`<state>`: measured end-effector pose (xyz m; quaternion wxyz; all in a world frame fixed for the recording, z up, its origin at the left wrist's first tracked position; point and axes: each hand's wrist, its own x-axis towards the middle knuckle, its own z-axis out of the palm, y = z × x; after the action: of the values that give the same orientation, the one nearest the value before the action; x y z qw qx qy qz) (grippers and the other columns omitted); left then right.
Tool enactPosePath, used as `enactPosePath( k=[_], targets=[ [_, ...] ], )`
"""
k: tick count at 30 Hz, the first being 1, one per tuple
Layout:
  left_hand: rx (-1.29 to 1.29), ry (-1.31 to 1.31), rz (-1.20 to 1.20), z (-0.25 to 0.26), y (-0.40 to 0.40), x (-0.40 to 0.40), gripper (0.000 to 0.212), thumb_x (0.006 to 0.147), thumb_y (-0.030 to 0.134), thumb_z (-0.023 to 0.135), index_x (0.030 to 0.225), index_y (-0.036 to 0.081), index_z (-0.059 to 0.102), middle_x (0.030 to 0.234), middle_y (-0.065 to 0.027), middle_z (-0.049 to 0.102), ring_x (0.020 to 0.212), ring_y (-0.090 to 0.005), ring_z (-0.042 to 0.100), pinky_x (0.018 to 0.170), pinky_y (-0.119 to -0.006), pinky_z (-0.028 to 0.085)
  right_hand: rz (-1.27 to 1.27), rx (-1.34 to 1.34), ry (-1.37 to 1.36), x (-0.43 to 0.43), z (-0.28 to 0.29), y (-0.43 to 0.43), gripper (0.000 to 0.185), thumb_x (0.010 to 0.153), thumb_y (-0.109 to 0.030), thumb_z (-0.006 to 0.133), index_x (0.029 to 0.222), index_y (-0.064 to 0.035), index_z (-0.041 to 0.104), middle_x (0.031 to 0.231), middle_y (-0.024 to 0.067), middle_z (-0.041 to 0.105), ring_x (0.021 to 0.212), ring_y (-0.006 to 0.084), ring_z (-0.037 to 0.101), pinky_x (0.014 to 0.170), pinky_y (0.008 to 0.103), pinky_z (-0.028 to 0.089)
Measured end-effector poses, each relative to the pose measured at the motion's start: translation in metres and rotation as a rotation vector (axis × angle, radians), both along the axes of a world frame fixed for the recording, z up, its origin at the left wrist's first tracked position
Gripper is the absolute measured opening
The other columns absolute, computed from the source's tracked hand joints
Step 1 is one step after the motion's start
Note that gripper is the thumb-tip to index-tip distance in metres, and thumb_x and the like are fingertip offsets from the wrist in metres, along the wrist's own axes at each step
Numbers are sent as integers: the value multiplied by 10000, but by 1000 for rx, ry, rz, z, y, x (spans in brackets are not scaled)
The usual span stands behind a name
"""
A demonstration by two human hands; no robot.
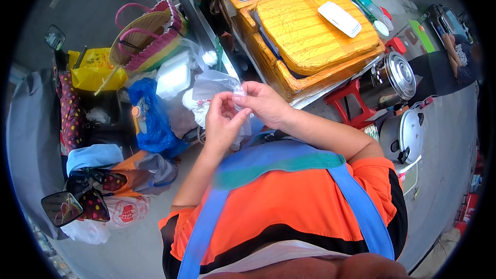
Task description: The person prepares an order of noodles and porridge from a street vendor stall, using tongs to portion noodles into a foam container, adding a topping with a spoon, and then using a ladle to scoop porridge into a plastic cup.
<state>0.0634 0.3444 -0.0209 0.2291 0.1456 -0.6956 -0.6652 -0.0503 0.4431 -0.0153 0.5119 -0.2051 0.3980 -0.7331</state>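
In front of my blue apron (271,157) my two hands meet over a clear plastic bag (217,83). My right hand (265,104) pinches its gathered film between thumb and fingers. Close against it, my left hand (223,118) has its fingers curled on the same film. Part of the bag spreads out beyond the fingers, and more clear film hangs below them. What the bag contains, if anything, is hidden by my hands. Just behind my left hand lies a white plastic bag with red print (198,105).
A foil-wrapped yellow box (306,35) carries a white foam tray (340,19) ahead right. Leftward are white foam containers (174,73), a blue plastic bag (155,135), a woven basket (155,52) and a motorbike mirror (62,209). Lidded metal pots (401,75) and a person (438,69) are at right.
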Motion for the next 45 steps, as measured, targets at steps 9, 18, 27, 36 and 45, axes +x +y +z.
enactPosePath(
  k=[9,18,27,36,45],
  targets=[
    [1256,215,-380,8,-4,-47,144,953,167,427,1008,57,503,986,-94,605,976,-235,581,911,-427,439,-204,-587,-348,-46,-2,110,135,881,-201,566,781,-140,500,921,84,622,919,192,562,880,432,427],
    [-13,275,-187,55,27,-99,85,955,122,442,906,58,414,626,11,467,476,-36,394,445,-179,325,-450,141,1042,-118,20,181,1000,742,-614,619,1427,-68,137,1183,174,480,1104,277,529,940,396,420],
    [-994,-126,-574,114,80,-176,210,693,169,725,798,39,598,648,-86,586,557,-212,581,530,-279,461,311,279,1310,-179,17,170,389,812,-279,666,1110,-40,594,960,103,642,941,240,613,838,343,475],
    [-370,-401,-95,48,74,-287,197,747,34,611,936,26,666,945,-130,670,796,-277,654,742,-335,506,-10,-534,-254,-274,-22,246,282,900,-282,570,1027,-33,609,825,67,607,715,155,592,742,298,503],
    [986,284,-35,71,146,-305,521,929,319,395,1361,32,339,1386,-144,383,1246,-341,391,1029,-506,326,164,-890,-482,-364,-3,243,1068,683,-453,767,1460,-237,68,1455,80,238,1124,242,466,840,389,474]
  ],
)
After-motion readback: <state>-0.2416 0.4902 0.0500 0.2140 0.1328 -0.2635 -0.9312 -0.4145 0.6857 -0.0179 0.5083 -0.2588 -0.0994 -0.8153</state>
